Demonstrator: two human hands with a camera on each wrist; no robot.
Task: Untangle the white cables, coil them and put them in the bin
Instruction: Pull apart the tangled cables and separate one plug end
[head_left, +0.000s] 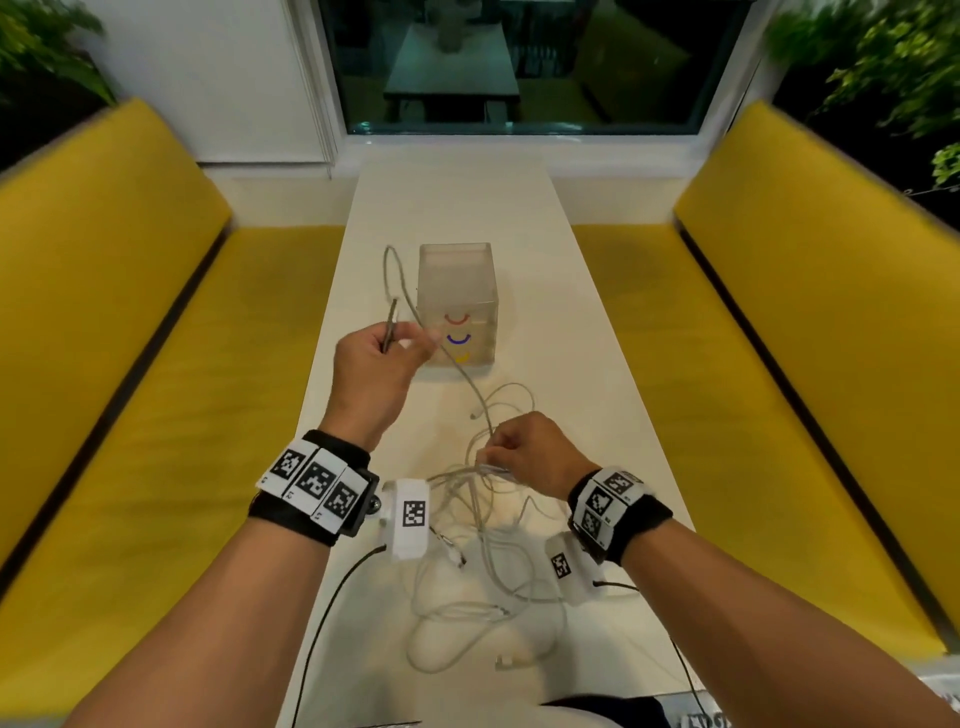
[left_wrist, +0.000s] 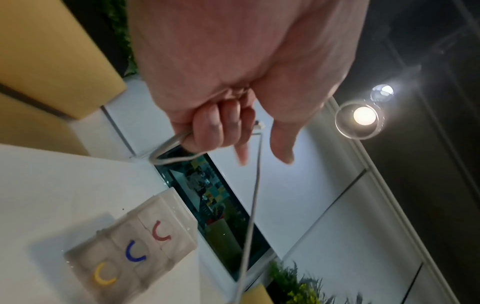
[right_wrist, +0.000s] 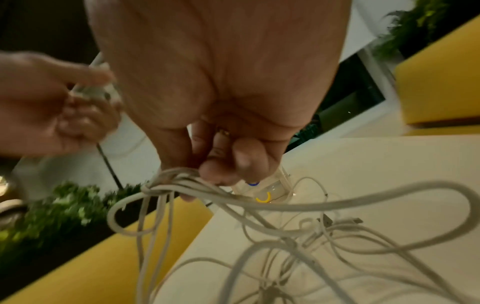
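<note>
A tangle of white cables (head_left: 483, 566) lies on the near part of the white table (head_left: 597, 395). My right hand (head_left: 524, 457) is raised over it and pinches a knotted bunch of strands (right_wrist: 176, 181). My left hand (head_left: 379, 353) is lifted in front of the bin and grips one white cable (left_wrist: 255, 195), which loops up past the bin's left side and runs down to the bunch. The translucent bin (head_left: 457, 301), marked with red, blue and yellow arcs, stands upright at mid-table.
Yellow benches (head_left: 130, 364) flank the narrow table on both sides. A window (head_left: 519, 67) is at the far end, and plants (head_left: 883, 67) stand behind the benches. Black wires (head_left: 332, 608) run from my wrist cameras along the table's near edge.
</note>
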